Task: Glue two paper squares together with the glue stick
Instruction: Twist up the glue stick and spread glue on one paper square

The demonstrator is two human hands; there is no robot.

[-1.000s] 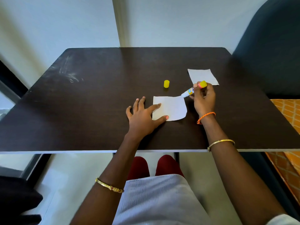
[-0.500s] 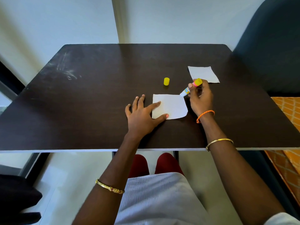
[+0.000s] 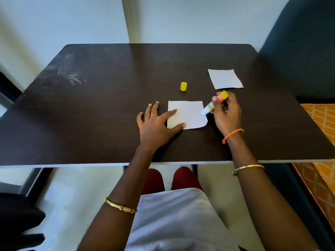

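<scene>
Near paper square [image 3: 186,115] is pinned flat beside the cap [image 3: 183,86] by the left hand's [image 3: 154,127] spread fingers, so the glue stick [image 3: 213,103], gripped by the right hand [image 3: 226,113], can coat its right edge.

On the table [image 3: 108,109], near the frame centre: near paper square [image 3: 188,115], with left hand [image 3: 154,127] resting on its left edge. Touching its right edge: tip of glue stick [image 3: 213,103], held tilted by right hand [image 3: 226,115]. Above the square, apart: cap [image 3: 183,86]. Upper right of it: second paper square [image 3: 224,78]. Right frame edge: chair [image 3: 299,51].
</scene>
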